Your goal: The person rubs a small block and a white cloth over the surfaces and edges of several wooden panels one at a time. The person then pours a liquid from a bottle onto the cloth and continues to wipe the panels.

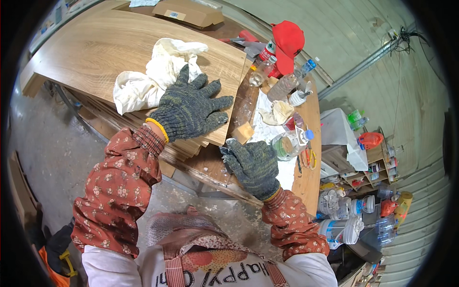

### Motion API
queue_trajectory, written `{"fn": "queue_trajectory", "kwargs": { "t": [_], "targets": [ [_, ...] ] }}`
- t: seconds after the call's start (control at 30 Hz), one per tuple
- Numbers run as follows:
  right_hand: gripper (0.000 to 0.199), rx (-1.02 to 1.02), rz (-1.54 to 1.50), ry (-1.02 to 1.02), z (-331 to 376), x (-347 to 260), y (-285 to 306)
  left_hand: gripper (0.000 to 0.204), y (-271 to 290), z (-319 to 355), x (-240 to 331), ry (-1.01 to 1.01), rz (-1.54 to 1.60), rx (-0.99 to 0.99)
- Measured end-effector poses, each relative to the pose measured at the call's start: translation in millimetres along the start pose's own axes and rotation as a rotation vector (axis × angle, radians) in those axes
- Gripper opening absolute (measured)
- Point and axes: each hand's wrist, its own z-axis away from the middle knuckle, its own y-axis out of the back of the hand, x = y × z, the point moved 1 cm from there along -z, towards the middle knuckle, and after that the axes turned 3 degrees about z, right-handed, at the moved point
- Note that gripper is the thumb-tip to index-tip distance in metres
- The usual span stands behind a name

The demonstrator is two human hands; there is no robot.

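My left hand (193,105), in a dark grey knitted work glove with a yellow cuff, lies spread flat on the top wood-grain panel (105,36) of a stack, near its right end. A crumpled white cloth (160,71) lies on the panel just beyond and beside that hand. My right hand (252,165), gloved alike, hovers at or over the worktop by the stack's near right corner. Its fingers are curled together, and a pale bit shows at the fingertips; I cannot tell if it is a held piece or the glove's worn tip. A small yellowish block (243,133) sits just beyond it.
Right of the stack, the worktop (308,186) carries a clear jug with a blue cap (289,143), plastic bottles (282,87), a crumpled beige cloth (276,114), pliers (308,158) and a red cap (288,43). A cardboard box (189,12) stands at the back. Shelves and buckets (342,229) stand farther right.
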Motion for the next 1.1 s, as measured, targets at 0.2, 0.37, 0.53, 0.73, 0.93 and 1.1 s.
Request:
{"fn": "queue_trajectory", "kwargs": {
  "t": [0.2, 0.37, 0.53, 0.73, 0.93, 1.1],
  "targets": [
    [0.035, 0.111, 0.045, 0.065, 10, 0, -12, 0.05, -3, 0, -1, -0.008, 0.008, 0.033],
    [0.036, 0.022, 0.034, -0.034, 8, -1, -8, 0.05, 0, 0, -1, -0.015, -0.009, 0.038],
    [0.034, -0.011, -0.104, -0.105, -9, 0, 14, 0.05, -1, -1, 0, -0.029, 0.004, 0.026],
    [0.039, 0.222, -0.043, -0.027, -11, 9, 12, 0.05, -3, 5, -3, 0.0, 0.01, 0.067],
    [0.032, 0.046, 0.024, -0.018, 15, -6, -4, 0.051, -2, -3, 2, -0.008, -0.001, -0.001],
    [0.034, 0.052, -0.004, -0.043, 7, -4, -10, 0.05, -4, 1, -3, -0.022, -0.001, 0.051]
  ]
}}
